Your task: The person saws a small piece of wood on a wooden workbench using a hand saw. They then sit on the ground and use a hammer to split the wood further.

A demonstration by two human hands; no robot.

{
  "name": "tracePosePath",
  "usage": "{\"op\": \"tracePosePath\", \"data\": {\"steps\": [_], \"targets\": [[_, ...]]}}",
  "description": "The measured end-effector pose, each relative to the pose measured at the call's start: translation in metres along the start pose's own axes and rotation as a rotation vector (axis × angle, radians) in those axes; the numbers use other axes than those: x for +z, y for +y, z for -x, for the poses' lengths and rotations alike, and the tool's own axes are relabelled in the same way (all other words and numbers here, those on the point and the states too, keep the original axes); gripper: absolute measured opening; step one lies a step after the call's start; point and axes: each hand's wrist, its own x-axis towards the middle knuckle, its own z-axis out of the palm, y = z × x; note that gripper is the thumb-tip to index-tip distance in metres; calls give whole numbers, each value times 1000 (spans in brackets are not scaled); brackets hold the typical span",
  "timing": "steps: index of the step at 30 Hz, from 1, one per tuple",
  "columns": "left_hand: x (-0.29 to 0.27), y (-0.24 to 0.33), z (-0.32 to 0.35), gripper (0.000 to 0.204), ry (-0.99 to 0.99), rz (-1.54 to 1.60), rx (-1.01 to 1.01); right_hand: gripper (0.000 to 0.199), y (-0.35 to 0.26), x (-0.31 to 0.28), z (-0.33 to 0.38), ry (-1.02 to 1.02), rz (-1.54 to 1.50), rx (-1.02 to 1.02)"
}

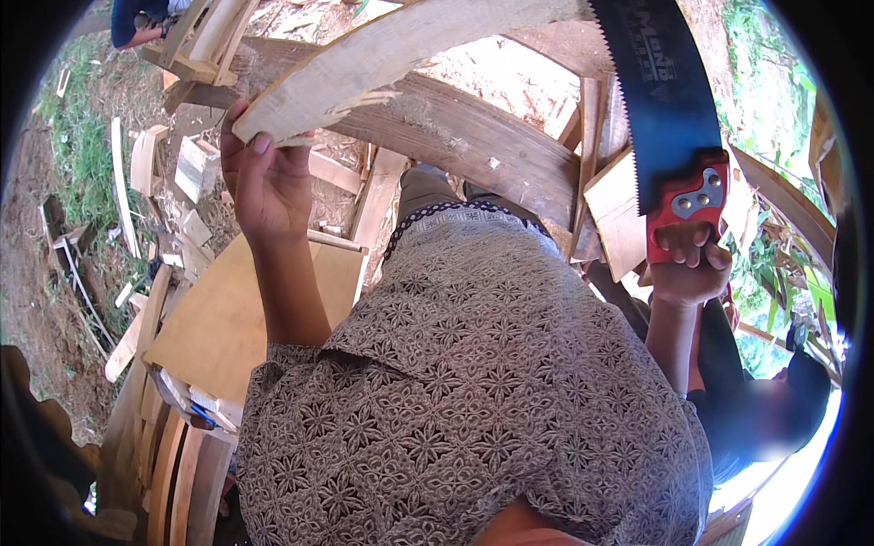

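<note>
My left hand (271,177) pinches the near end of a long, pale wooden board (382,65) between thumb and fingers. The board looks curved and has a splintered lower edge; it runs up and right to the top of the view. On the right, my right hand (689,266) is wrapped round the red handle of a handsaw (663,100). Its dark blade points upward, with the teeth facing left toward the board's far end. Whether the teeth touch the wood I cannot tell.
A thick wooden beam (455,123) crosses in front of me. A light plywood panel (214,314) lies at my left, with stacked planks (187,478) below it. Offcuts (196,168) litter the ground. Another person (760,414) is close at right; a second (141,23) is far left.
</note>
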Motion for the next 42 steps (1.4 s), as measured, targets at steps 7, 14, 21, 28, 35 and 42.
{"op": "tracePosePath", "data": {"steps": [7,14,21,28,35,42], "targets": [[20,18,14,46,-104,29,108,24,-2,-4,11,23,-134,-76],[71,65,19,49,-245,-21,316,24,-7,-1,18,-149,-166,-238],[121,100,26,56,-347,-109,516,23,-7,5,37,-197,-262,-398],[151,112,28,53,-536,24,422,22,-6,16,60,-238,-281,-565],[169,121,30,53,-680,-129,645,21,-5,22,67,-240,-246,-669],[168,134,26,52,-802,-289,778,21,0,26,64,-186,-264,-679]]}}
